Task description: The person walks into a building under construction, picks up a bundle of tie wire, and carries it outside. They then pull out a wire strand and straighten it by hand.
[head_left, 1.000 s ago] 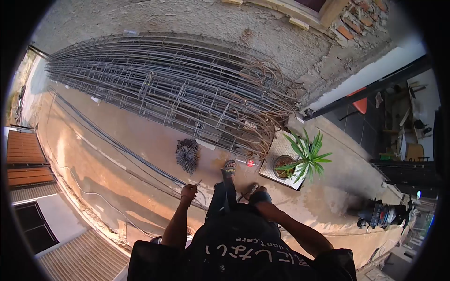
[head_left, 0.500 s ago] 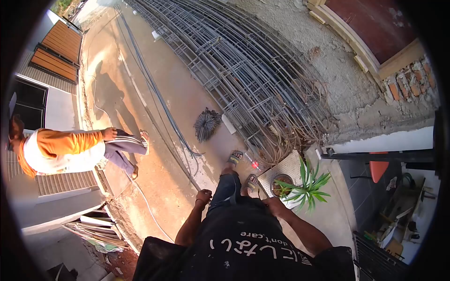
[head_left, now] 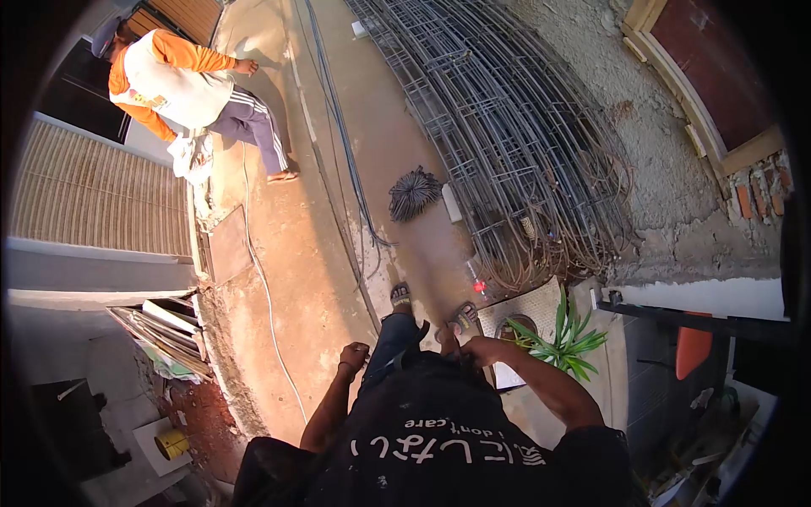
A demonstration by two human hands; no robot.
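Observation:
My left hand hangs beside my left thigh with its fingers curled; whatever they hold, if anything, is too small to tell. At the front of my waist, my right hand is closed near the hem of my black shirt, and its grip contents are hidden. A dark strap lies over my trousers between the hands. Ahead of my sandalled feet, a bundle of short dark rods rests on the ground. Right of it lies a long stack of steel rebar cages.
A person in an orange and white top is at the upper left, with a white bag by one hand. Long bars and a pale cable lie along the ground. A potted plant stands at my right.
The view has swung right and moved forward. The other person came into view and now appears higher up. My right hand stays at my waist; my left hand is closer to my side.

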